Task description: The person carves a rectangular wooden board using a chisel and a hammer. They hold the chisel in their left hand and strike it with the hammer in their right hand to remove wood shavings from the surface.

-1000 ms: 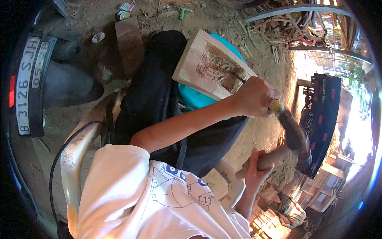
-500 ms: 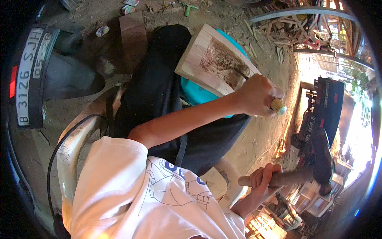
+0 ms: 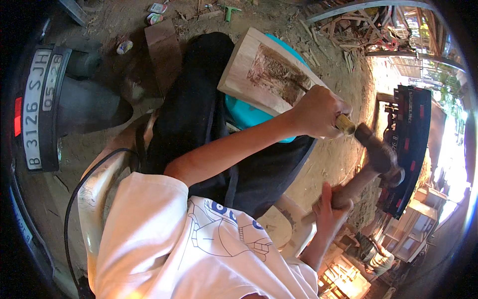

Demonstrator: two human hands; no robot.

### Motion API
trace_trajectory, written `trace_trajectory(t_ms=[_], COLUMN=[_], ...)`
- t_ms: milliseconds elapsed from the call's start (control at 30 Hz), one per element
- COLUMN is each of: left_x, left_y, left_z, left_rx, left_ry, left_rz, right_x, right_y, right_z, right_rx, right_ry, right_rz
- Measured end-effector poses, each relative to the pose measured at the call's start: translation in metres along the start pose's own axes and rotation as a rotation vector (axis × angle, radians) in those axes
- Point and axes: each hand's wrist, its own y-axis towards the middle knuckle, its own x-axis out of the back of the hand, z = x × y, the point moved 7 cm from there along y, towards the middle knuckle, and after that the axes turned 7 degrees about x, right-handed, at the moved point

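Observation:
My left hand (image 3: pixel 321 112) is closed round a chisel (image 3: pixel 344 124) with a yellowish handle, its blade going down into the carved hollow of a pale wooden block (image 3: pixel 235 70). Much of the blade is hidden by my fist. In my right hand (image 3: pixel 329 210) a hammer (image 3: pixel 381 158) is gripped by its wooden handle. The dark hammer head is right at the butt of the chisel; I cannot tell whether they touch. Under the block a turquoise round support (image 3: pixel 245 113) shows, next to my dark-clothed leg (image 3: pixel 189 104).
A parked vehicle's rear with a plate (image 3: pixel 41 109) is at the left. A brown board (image 3: pixel 164 55) and a green tool (image 3: pixel 229 13) lie on the dirt ground. Scrap wood (image 3: pixel 353 25) is piled at the far right. A dark truck (image 3: pixel 409 134) and another person (image 3: pixel 376 254) are further right.
The hammer has swung up and leftward to the end of the chisel handle, my right hand moving with it. My left hand keeps its hold on the chisel.

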Motion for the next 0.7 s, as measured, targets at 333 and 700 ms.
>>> trace_trajectory(t_ms=[333,700], left_x=[0.006,-0.001], left_y=[0.001,-0.005], left_z=[-0.007,-0.011], left_rx=[-0.043,-0.071], left_ry=[-0.192,-0.151], left_rz=[-0.054,0.019], right_x=[0.000,0.006], right_y=[-0.012,-0.022], right_z=[-0.002,-0.003], right_rx=[-0.098,-0.057], right_ry=[0.050,0.082], right_rz=[0.059,-0.004])
